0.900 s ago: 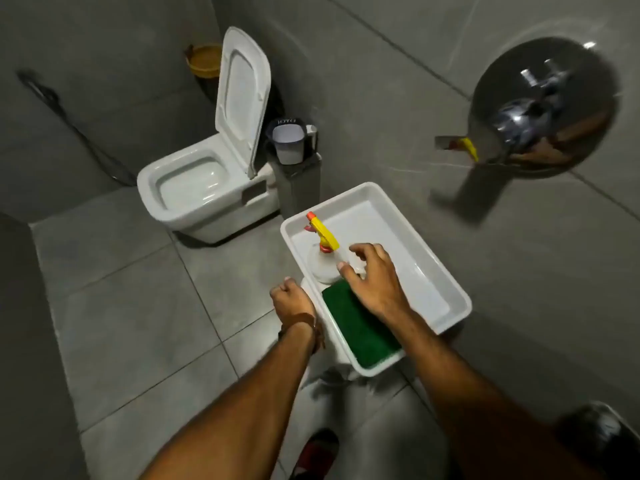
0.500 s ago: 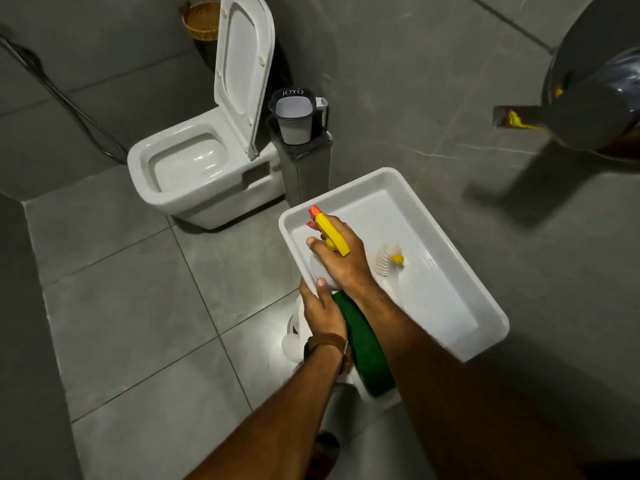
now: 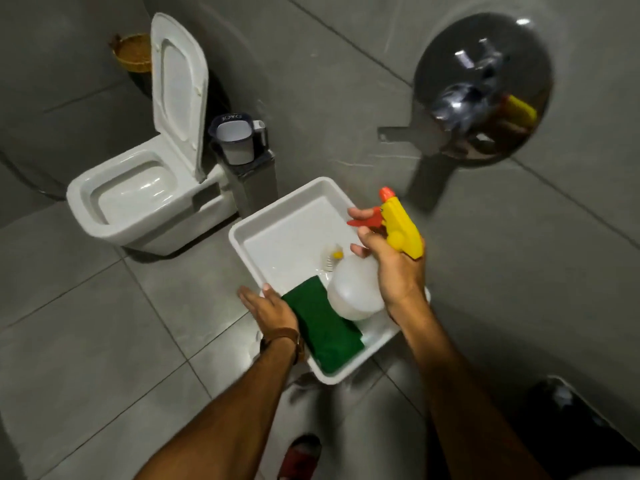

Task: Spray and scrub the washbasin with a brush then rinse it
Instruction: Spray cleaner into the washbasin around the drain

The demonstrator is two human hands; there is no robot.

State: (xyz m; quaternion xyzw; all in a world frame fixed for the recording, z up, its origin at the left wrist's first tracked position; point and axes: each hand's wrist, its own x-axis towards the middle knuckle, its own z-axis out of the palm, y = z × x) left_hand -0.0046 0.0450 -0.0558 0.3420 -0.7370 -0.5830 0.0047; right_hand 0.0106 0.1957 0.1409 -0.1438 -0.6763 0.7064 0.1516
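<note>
The white rectangular washbasin (image 3: 277, 220) sits low in the middle of the head view. My right hand (image 3: 394, 268) holds a spray bottle (image 3: 356, 289) with a yellow head and red trigger, lifted above the basin's right side, a finger on the trigger. My left hand (image 3: 270, 306) rests flat on the basin's left rim, fingers spread. A green scrub pad (image 3: 322, 327) lies in the basin's near end. A small brush (image 3: 334, 258) with a yellow top lies in the basin's middle, partly hidden by the bottle.
A white toilet (image 3: 138, 199) with its lid up stands to the left. A dark mug (image 3: 239, 140) sits on a grey stand (image 3: 256, 181) beside it. A round wall mirror (image 3: 485, 88) hangs at the upper right. Grey floor tiles spread left. My red slipper (image 3: 299, 455) is below.
My right hand took hold of the spray bottle and lifted it up and right out of the basin. My left hand moved onto the basin's left rim and flattened.
</note>
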